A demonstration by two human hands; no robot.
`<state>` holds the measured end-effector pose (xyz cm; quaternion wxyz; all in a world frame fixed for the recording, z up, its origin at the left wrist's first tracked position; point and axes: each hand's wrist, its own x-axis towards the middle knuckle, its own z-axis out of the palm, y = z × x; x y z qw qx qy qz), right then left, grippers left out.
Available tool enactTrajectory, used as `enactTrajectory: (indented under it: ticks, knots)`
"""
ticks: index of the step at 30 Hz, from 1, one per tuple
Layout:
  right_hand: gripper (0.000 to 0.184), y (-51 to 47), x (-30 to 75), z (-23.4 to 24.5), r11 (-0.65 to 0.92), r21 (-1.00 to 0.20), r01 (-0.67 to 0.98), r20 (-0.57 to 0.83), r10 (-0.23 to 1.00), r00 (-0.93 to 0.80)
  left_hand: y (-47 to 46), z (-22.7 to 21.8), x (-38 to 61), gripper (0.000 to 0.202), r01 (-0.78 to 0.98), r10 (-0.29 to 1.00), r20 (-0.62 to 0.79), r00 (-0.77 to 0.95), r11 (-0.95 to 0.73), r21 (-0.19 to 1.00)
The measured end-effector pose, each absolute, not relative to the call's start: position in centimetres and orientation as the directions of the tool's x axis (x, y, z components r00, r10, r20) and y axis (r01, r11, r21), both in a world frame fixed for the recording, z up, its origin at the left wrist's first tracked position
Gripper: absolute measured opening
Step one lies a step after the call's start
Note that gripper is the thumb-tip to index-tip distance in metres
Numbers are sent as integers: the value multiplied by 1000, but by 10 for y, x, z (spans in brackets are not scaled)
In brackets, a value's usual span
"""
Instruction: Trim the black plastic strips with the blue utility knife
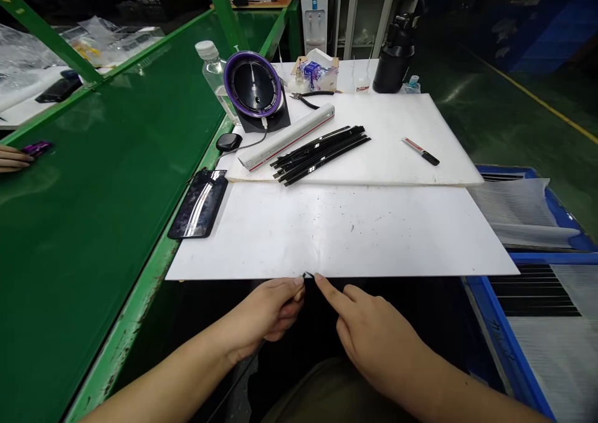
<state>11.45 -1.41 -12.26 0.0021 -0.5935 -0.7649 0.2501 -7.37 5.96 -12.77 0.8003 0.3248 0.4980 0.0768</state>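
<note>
My left hand point(275, 308) is closed, thumb and forefinger pinching the end of a thin black strip point(308, 275) at the near edge of the white board point(261, 242). A dark thin line trails down below this hand; whether it is the same strip I cannot tell. Opposite it, my right hand point(369, 329) points its stretched forefinger at the strip's tip, at or very close to touching. Its other fingers are bent and partly hidden. Farther back, a bundle of glossy black strips point(322, 155) lies on a white foam slab point(387, 155), beside a long white box point(289, 137).
A utility knife point(421, 151) and pliers point(313, 96) lie on the slab. A purple-rimmed fan point(253, 85), bottle point(213, 68) and phone point(199, 205) stand or lie left. Blue crates point(502, 329) flank the right. Another person's hand point(14, 159) shows far left.
</note>
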Motion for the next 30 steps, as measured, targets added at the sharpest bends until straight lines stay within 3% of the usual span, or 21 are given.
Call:
enactTrajectory:
  ticks: [3,7,20,26,30]
  knots:
    - [68,-13,116,-120,142,-465,874,-300,904,-306,59,-129,-74,35,197,457,-743,488,772,604]
    - [68,-11,115,-116,150,-456,877,-315,895,-316,59,-130,-73,35,197,453,-742,494,773,603]
    - [77,-17,108,-126,266,-216,939,-290,901,-322,61,-127,-74,35,221,429,-749,505,774,593]
    - [68,-15,114,-124,193,-404,894,-259,914,-314,61,-130,-75,36,235,445,-751,488,762,604]
    - [69,-15,114,-122,190,-419,888,-245,918,-312,59,-131,-76,37,231,459,-744,485,754,615]
